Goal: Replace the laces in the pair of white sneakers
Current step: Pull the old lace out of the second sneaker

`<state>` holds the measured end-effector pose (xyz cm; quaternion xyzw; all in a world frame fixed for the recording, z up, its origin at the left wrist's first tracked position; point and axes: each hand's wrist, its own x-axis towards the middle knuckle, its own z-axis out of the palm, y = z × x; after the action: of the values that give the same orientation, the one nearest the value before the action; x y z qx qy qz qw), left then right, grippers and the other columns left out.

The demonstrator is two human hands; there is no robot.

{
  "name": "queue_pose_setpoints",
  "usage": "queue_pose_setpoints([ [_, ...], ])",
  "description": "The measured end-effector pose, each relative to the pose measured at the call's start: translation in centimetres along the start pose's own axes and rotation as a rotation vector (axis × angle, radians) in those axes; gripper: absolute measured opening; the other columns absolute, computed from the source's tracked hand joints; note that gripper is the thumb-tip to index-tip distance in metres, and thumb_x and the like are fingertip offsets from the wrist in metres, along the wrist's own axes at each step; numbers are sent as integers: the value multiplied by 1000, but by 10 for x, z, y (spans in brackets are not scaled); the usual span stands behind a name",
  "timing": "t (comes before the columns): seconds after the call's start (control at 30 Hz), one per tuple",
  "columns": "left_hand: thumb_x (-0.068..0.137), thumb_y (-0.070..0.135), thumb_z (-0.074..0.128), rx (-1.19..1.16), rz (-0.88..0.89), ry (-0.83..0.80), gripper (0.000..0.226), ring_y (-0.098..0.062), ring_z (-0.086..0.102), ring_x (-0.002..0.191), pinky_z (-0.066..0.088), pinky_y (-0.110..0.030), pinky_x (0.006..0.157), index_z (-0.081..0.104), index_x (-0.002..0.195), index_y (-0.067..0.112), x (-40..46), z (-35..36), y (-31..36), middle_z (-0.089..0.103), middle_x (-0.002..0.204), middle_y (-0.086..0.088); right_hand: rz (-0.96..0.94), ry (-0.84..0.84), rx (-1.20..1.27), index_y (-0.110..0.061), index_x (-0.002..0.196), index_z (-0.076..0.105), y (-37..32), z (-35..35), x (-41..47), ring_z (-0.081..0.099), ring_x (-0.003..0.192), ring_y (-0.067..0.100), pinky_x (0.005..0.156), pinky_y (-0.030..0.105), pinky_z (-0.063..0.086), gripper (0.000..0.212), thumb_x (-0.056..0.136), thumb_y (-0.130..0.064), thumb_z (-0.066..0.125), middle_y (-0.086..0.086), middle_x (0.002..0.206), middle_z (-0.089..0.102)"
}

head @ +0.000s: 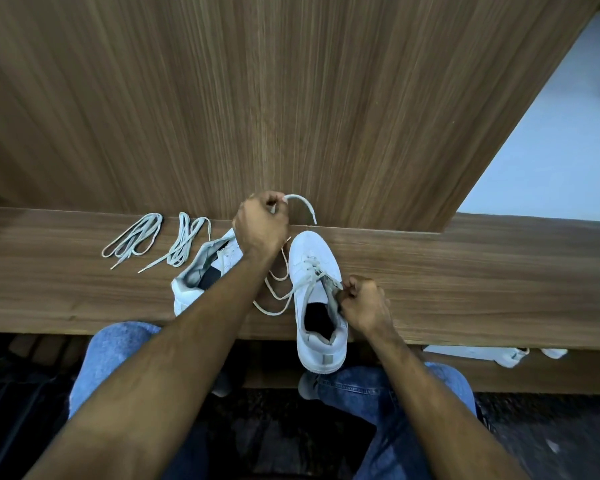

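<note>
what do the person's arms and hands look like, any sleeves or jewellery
Both forearms are bare right up to the bottom edge of the picture, with no sleeve in view. The left hand and the right hand are ungloved, and no watch, bracelet or ring shows on them. Below the arms, blue jeans cover the legs.

We find no text, label, brand, number or sign that we can read anywhere here. The small grey tab on the heel of the nearer white sneaker (pixel 321 299) bears no mark that we can make out.
</note>
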<state>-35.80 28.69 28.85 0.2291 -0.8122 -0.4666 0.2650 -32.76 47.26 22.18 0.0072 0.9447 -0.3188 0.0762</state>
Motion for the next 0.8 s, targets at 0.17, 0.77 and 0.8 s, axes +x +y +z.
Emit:
queue_pose_setpoints([
  [0.17,81,29,66,159,69,-238,25,-20,60,101,49,-36,84,66,106,24,-24,8,-21,65,101,2,15,0,14,-24,67,52,0,0,0,59,81,26,69,28,39,22,87,-27,60,1,78,64],
  [0.77,76,47,72,215,-254,-439,27,-28,65,87,50,-34,76,63,68,23,-84,11,-65,70,83,-5,-456,-18,-493,-26,127,44,-23,8,8,61,105,33,79,40,46,36,91,-24,49,0,132,51],
  [0.8,76,47,72,218,-256,-445,27,-28,65,88,50,-33,76,66,71,22,-84,12,-64,70,84,-5,-468,-28,-544,-24,124,45,-26,9,7,61,105,33,78,40,45,32,93,-25,48,1,129,51],
])
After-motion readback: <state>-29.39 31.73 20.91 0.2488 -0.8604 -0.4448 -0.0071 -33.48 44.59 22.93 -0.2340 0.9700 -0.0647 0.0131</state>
